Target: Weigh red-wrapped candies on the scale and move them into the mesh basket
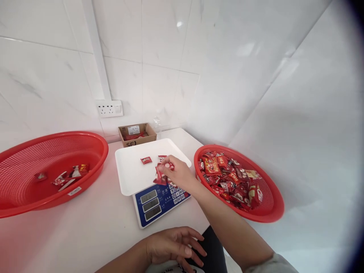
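My right hand is closed on red candy packets, held over the near right part of the white tray of a weighing scale. How many packets it holds I cannot tell. One small red packet lies on the tray to the left of that hand. The scale's blue panel with its displays and keys faces me. My left hand hangs near the table's front edge, fingers apart and holding nothing.
A red basket full of wrapped packets stands at the right. Another red basket at the left has a few packets inside. Behind the scale is a cardboard box with red packets. A wall socket is above the white table.
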